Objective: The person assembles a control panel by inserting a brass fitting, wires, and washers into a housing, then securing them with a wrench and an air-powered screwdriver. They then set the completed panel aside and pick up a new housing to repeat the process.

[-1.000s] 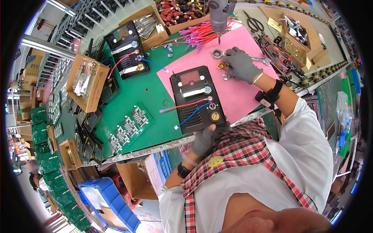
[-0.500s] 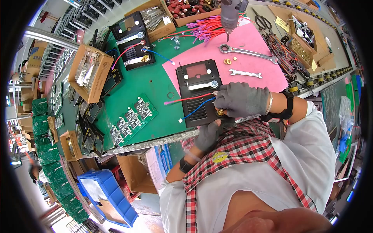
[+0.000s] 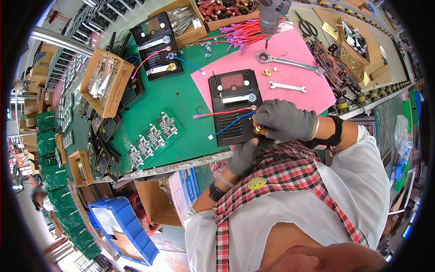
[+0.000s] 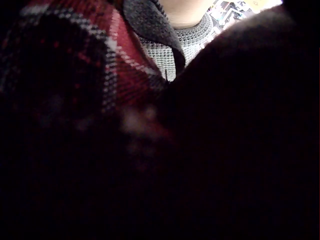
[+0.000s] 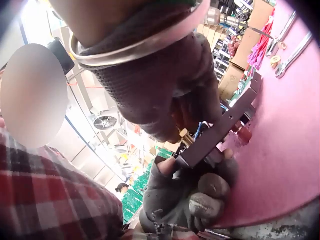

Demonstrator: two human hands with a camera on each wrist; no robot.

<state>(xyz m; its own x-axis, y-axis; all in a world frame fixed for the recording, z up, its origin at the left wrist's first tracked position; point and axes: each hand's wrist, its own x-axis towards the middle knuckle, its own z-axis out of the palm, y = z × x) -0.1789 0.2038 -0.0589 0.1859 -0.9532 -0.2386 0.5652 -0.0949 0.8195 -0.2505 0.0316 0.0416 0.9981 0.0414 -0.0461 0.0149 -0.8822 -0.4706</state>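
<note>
A black slotted metal panel (image 3: 231, 129) lies over the edge of the pink sheet, near the bench's front. It carries a silver strip (image 3: 235, 100), a red wire (image 3: 222, 112) and a blue wire (image 3: 230, 126). My gloved left hand (image 3: 243, 158) grips its near edge, thumb on top; the right wrist view shows the fingers curled underneath. At the panel's right corner my gloved right hand (image 3: 290, 120) pinches a brass terminal (image 5: 186, 137), fingertips partly hiding it. Cloth and darkness fill most of the left wrist view.
Two wrenches, a larger one (image 3: 290, 62) and a smaller one (image 3: 287, 86), lie on the pink sheet (image 3: 312, 93) beside a brass nut (image 3: 266, 72). A power screwdriver (image 3: 269, 20) hangs above. Another panel (image 3: 156, 50), circuit boards (image 3: 154, 138) and a parts box (image 3: 106, 84) stand leftward.
My right hand has come from the brass parts and wrenches on the pink sheet to the panel's near right corner. My left hand keeps its hold on the panel's edge.
</note>
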